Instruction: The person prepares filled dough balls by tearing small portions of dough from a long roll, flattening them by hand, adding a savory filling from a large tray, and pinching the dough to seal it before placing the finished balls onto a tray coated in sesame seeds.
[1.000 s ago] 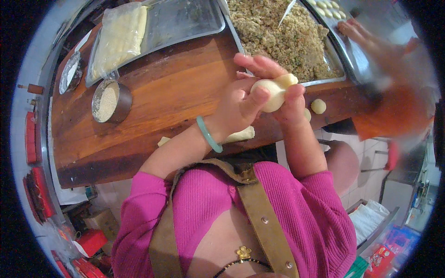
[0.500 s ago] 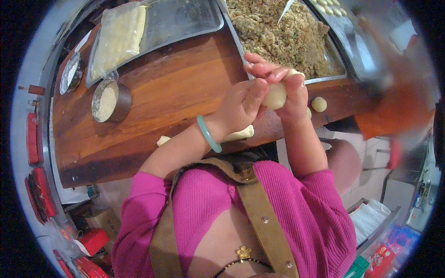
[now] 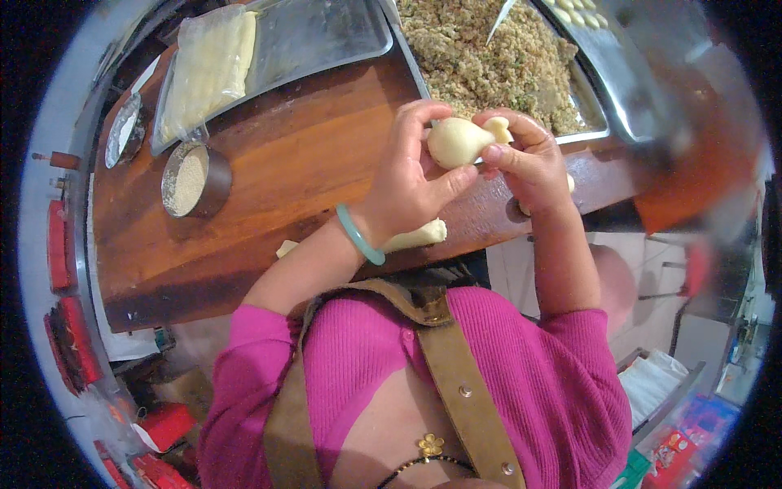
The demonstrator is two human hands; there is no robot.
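Note:
A pale dough ball (image 3: pixel 452 142) with a pinched-off knob on its right sits between my two hands, above the near right part of the wooden table (image 3: pixel 309 130). My left hand (image 3: pixel 403 171), a green bangle on its wrist, is curled round the ball from the left. My right hand (image 3: pixel 533 167) grips its narrow neck with thumb and fingers. Just beyond them lies a tray of crumbly mixed filling (image 3: pixel 497 57). Below my hands a pale dough roll (image 3: pixel 419 235) rests near the table's edge, partly hidden by my left arm. Another small piece is mostly hidden behind my right hand.
At upper left, bagged dough slabs (image 3: pixel 204 69) lie on a metal tray (image 3: pixel 318 41), with a round metal container of pale grains (image 3: pixel 189 181) nearer. A tray at top right bears several dough pieces (image 3: pixel 574 16). A pink stool seat (image 3: pixel 615 285) is below, and a blurred orange shape (image 3: pixel 676 204) at right.
My hands have shifted, the right one outward, showing more of the ball and its knob. The blurred arm of another person at the upper right has moved away from that tray.

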